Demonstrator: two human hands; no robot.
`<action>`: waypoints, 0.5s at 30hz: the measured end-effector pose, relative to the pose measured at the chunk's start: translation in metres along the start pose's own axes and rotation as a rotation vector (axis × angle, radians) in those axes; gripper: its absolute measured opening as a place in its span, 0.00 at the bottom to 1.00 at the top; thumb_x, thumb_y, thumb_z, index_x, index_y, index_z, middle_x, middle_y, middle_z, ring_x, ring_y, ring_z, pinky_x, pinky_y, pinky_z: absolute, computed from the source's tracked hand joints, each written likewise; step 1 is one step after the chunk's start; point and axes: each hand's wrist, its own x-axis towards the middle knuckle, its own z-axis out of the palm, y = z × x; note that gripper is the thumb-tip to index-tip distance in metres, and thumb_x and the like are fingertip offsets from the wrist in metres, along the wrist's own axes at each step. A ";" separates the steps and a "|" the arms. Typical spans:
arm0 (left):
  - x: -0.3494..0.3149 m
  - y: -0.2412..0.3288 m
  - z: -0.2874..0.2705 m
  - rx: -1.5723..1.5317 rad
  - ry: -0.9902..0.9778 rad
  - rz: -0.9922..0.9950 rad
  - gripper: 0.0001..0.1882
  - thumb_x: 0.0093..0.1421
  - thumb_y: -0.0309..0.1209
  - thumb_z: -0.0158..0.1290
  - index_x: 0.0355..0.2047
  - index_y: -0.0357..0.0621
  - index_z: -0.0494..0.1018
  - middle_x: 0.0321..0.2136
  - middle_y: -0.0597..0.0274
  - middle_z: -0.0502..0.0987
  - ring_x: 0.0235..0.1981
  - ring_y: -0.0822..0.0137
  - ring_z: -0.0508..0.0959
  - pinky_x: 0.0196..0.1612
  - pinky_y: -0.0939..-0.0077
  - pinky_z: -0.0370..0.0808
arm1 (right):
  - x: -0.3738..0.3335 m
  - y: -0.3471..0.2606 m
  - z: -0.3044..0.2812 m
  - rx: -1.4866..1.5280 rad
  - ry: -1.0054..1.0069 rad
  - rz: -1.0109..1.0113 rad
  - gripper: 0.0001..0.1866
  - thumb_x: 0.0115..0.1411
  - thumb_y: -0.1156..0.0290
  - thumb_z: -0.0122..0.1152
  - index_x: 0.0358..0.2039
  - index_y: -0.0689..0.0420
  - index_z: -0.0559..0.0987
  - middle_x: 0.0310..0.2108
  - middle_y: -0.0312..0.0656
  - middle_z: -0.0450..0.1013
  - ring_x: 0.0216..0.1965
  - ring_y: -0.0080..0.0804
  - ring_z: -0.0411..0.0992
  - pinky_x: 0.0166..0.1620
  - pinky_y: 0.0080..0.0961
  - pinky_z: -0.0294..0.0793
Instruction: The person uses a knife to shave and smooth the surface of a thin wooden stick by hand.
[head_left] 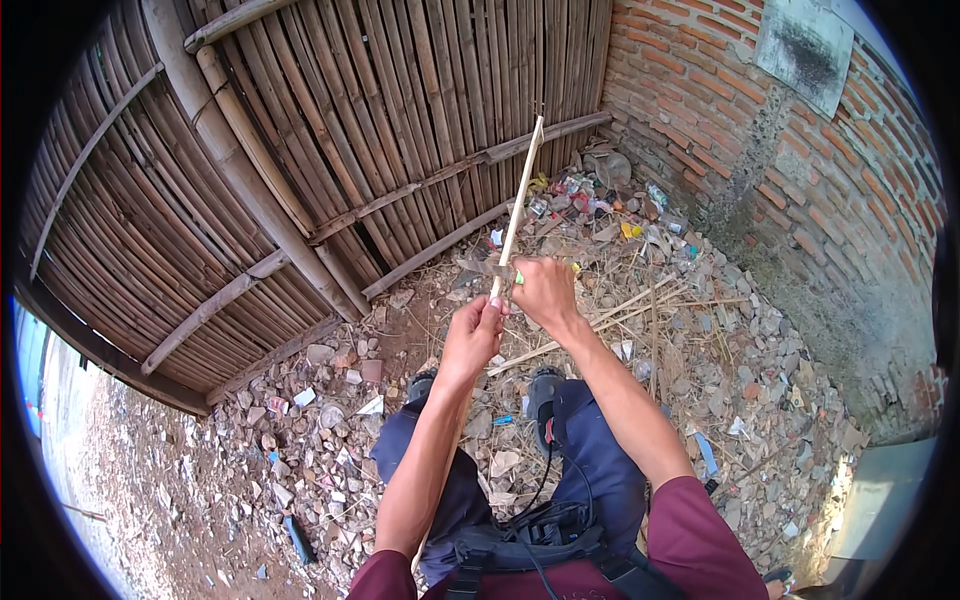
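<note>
A long pale bamboo strip (520, 205) slants up and away in front of me, its far tip near the slatted wall. My left hand (473, 338) is closed around it, thumb on top, and the strip's lower part passes down behind my left forearm. Just above that grip, my right hand (545, 292) is closed on a knife. The knife blade (484, 267) lies across the strip and points left. A bit of bright green shows at the right fingers, probably the knife's handle; most of it is hidden.
Stony ground (330, 440) with rubble and litter surrounds my shoes. Thin cut strips (640, 305) lie beyond my right foot. A bamboo slat wall (420, 100) stands ahead and left, meeting a brick wall (690, 110) on the right. A black pouch (525, 540) sits at my waist.
</note>
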 end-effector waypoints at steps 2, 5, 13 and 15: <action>0.001 -0.007 0.001 0.109 0.078 0.038 0.16 0.80 0.40 0.47 0.40 0.42 0.75 0.22 0.76 0.64 0.17 0.83 0.59 0.20 0.82 0.55 | 0.001 -0.002 0.001 -0.011 0.035 -0.007 0.07 0.46 0.75 0.60 0.26 0.60 0.84 0.20 0.57 0.78 0.23 0.56 0.81 0.30 0.51 0.79; 0.001 -0.013 -0.002 0.281 0.155 0.106 0.17 0.79 0.40 0.48 0.38 0.41 0.77 0.21 0.75 0.67 0.19 0.82 0.62 0.21 0.81 0.58 | 0.005 -0.006 0.001 0.003 0.033 0.033 0.07 0.47 0.75 0.60 0.26 0.60 0.84 0.20 0.57 0.78 0.24 0.56 0.81 0.30 0.51 0.79; -0.015 0.004 0.011 0.568 0.268 0.220 0.17 0.76 0.37 0.49 0.36 0.37 0.78 0.17 0.62 0.70 0.20 0.73 0.68 0.26 0.67 0.65 | 0.013 -0.004 -0.003 0.015 0.073 0.115 0.09 0.51 0.76 0.61 0.31 0.61 0.87 0.18 0.58 0.77 0.21 0.55 0.81 0.25 0.47 0.78; -0.021 0.012 0.016 0.614 0.295 0.238 0.16 0.75 0.36 0.49 0.36 0.35 0.77 0.17 0.53 0.71 0.19 0.66 0.71 0.27 0.61 0.68 | 0.013 -0.006 0.000 0.004 0.107 0.095 0.09 0.52 0.76 0.61 0.31 0.62 0.87 0.17 0.58 0.77 0.21 0.54 0.81 0.24 0.46 0.78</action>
